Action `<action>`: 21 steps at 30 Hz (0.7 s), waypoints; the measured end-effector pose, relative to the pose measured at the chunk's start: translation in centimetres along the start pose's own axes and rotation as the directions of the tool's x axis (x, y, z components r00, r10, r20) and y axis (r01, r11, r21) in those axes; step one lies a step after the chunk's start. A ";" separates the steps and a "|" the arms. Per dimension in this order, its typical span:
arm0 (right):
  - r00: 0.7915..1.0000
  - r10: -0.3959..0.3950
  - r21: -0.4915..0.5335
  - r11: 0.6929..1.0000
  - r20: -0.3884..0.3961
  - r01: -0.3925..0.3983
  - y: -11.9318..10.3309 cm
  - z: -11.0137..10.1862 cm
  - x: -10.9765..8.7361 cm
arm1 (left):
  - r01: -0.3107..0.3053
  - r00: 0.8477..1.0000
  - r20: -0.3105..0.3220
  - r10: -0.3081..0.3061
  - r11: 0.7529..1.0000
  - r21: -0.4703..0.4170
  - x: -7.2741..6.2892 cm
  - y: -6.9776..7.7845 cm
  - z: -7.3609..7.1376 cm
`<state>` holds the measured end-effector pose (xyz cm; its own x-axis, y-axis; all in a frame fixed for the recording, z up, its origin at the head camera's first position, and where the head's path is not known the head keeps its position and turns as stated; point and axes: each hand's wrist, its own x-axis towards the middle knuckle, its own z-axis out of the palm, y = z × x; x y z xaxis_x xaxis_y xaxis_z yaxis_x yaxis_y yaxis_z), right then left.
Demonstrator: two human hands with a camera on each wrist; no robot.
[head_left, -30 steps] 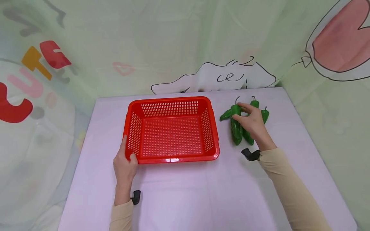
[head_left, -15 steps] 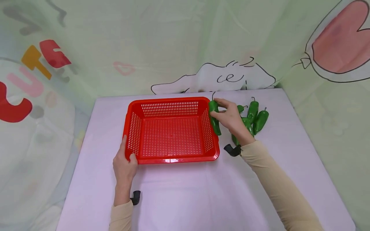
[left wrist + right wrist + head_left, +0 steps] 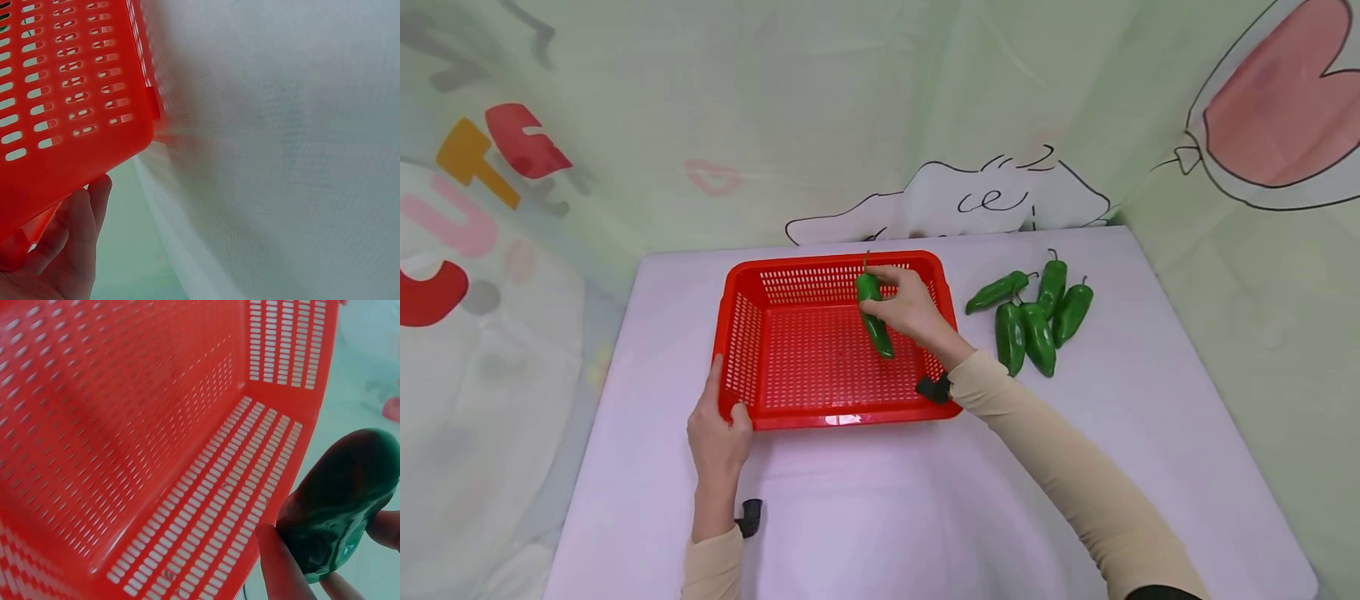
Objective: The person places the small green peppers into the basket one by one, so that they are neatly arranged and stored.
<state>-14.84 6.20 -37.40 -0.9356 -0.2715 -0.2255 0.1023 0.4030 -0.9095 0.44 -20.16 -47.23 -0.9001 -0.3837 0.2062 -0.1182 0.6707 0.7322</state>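
A red plastic basket with slotted walls sits on the table, and nothing lies inside it. My left hand grips its near left corner by the rim; in the left wrist view the fingers curl about the basket's edge. Over the basket, right of its middle, my right hand pinches a green chili pepper near its stem end. The right wrist view shows that pepper between thumb and fingers, apart from the basket floor.
Several more green peppers lie in a loose group on the table, right of the basket. A printed cloth hangs behind the table and at both sides. Black wrist mounts sit at both wrists.
My right hand has lifted one pepper from the group and carried it left, past the basket's right rim, over its inside. The left hand keeps its grip on the corner.
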 end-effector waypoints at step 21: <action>0.992 0.031 0.026 0.999 0.119 -0.034 -1.3 6.9 2.7 | -0.010 0.999 -0.035 0.010 1.000 -0.005 -0.2 -0.4 0.3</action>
<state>-15.13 -1.11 -39.21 -0.8851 -0.3612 -0.2936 0.1432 0.3889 -0.9101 0.55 -20.14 -47.80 -0.8861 -0.3987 0.2363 -0.1068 0.6718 0.7330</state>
